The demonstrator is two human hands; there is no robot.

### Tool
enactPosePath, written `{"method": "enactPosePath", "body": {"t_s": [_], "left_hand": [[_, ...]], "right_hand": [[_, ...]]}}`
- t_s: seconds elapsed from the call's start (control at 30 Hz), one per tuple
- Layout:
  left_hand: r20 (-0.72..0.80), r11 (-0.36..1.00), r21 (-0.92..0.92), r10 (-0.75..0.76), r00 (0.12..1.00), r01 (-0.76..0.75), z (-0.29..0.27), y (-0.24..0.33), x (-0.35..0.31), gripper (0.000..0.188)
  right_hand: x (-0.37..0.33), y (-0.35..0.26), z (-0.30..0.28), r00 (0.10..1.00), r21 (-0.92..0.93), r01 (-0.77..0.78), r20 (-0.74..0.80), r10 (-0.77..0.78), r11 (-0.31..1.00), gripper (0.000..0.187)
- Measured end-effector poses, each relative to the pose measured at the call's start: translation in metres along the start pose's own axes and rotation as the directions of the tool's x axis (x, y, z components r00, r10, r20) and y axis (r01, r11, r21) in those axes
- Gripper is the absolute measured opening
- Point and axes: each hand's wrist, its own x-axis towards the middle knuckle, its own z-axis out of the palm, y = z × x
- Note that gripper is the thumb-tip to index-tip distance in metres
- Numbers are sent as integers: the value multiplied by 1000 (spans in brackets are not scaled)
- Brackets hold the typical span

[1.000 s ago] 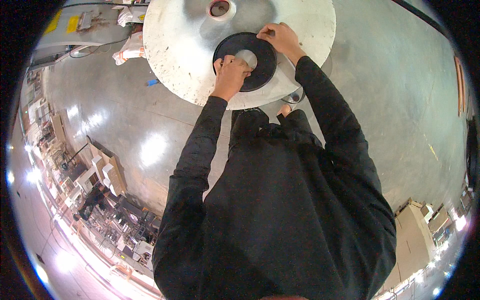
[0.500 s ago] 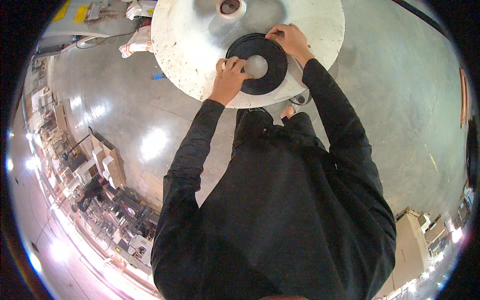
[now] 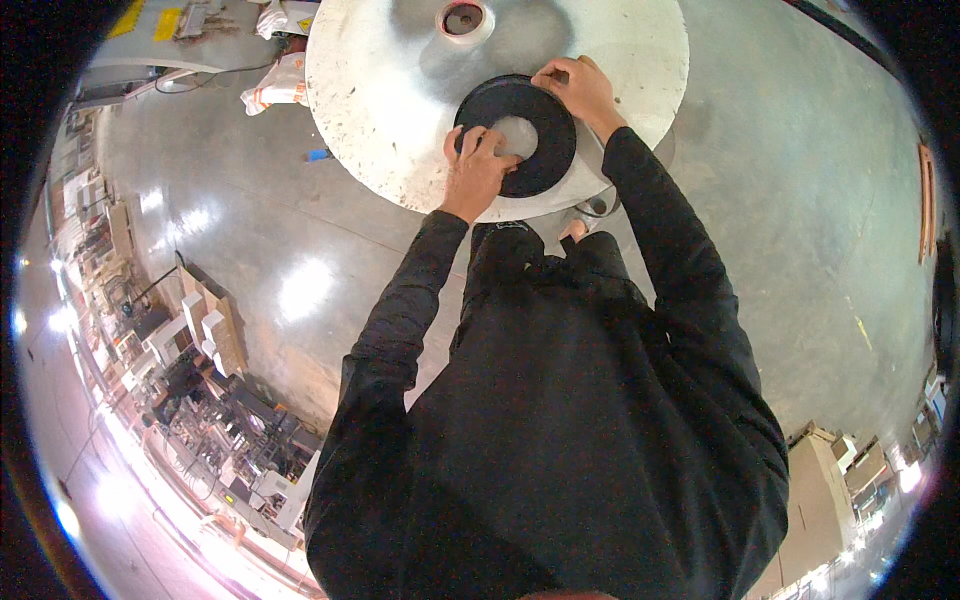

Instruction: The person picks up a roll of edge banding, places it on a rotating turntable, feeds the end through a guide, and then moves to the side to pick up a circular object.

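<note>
A flat black ring (image 3: 553, 150) with a pale round middle lies on a worn white round tabletop (image 3: 385, 105). It may be a wound roll, but I cannot tell. My left hand (image 3: 478, 168) grips the ring's left side, fingers curled over its band and thumb at the centre hole. At the upper right rim, my right hand (image 3: 583, 90) has thumb and forefinger pinched together on the ring's edge. What exactly lies between those fingertips is too small to make out.
Beyond the ring, a raised round hub (image 3: 463, 20) rises from the tabletop. White-and-orange bags (image 3: 278, 85) lie off its left side, and a small blue object (image 3: 318, 155) is on the floor. Cardboard boxes (image 3: 815, 490) stand behind me at right; cluttered equipment (image 3: 245, 430) is at left.
My left hand has shifted slightly to the right along the ring, its thumb further across the centre hole. My right hand stays at the upper right edge, nearly still.
</note>
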Motion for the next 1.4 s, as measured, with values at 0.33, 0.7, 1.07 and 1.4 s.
{"method": "enactPosePath", "body": {"t_s": [0.33, 0.7, 1.07, 1.4], "left_hand": [[-160, 861, -299, -471, 867, 413, 50, 47, 29, 9], [112, 793, -142, -581, 806, 592, 3, 57, 49, 20], [1, 972, 26, -232, 973, 232, 2, 3, 10, 21], [-142, 896, -337, -351, 925, 288, 62, 40, 30, 28]], "right_hand": [[5, -9, 0, 999, -15, 47, -1, -47, 999, 36], [2, -1, 0, 998, -34, -48, 27, 49, 998, 36], [4, -3, 2, 999, -6, -39, 38, 39, 999, 33], [13, -2, 4, 999, 0, 29, -15, -29, 1000, 38]]}}
